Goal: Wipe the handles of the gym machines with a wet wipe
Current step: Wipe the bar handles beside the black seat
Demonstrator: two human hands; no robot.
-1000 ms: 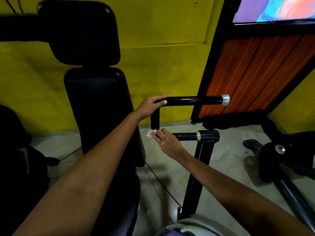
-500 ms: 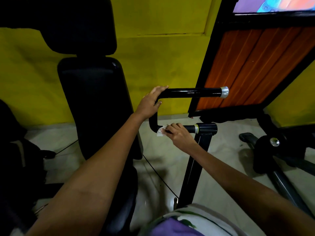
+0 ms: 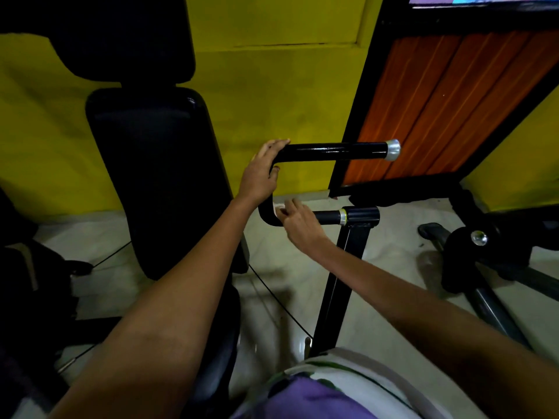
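The handle (image 3: pixel 332 151) is a black U-shaped bar: an upper run ending in a silver cap (image 3: pixel 392 150), a bend at the left, and a short lower run entering a collar on the post (image 3: pixel 341 276). The left hand (image 3: pixel 263 172) rests over the upper corner of the bend with its fingers laid nearly straight along the bar and the thumb tucked under — a light hold, probably to stop the handle from swinging while the other hand works. The right hand (image 3: pixel 298 222) is curled round the lower run just beside the bend, pinching the wipe (image 3: pixel 277 207) against the metal; only a small white scrap of it shows above the fingers, the rest hidden under the palm. That placement suits rubbing the inner curve, where sweat and grime would gather. The upper run gleams, though whether that is moisture or plain gloss cannot be told. Behind the handle stand the seat back (image 3: pixel 151 176) and a yellow wall (image 3: pixel 272 95), with an orange panel (image 3: pixel 447 104) to the right. By my reading the bend is in hand now, and other handles remain.
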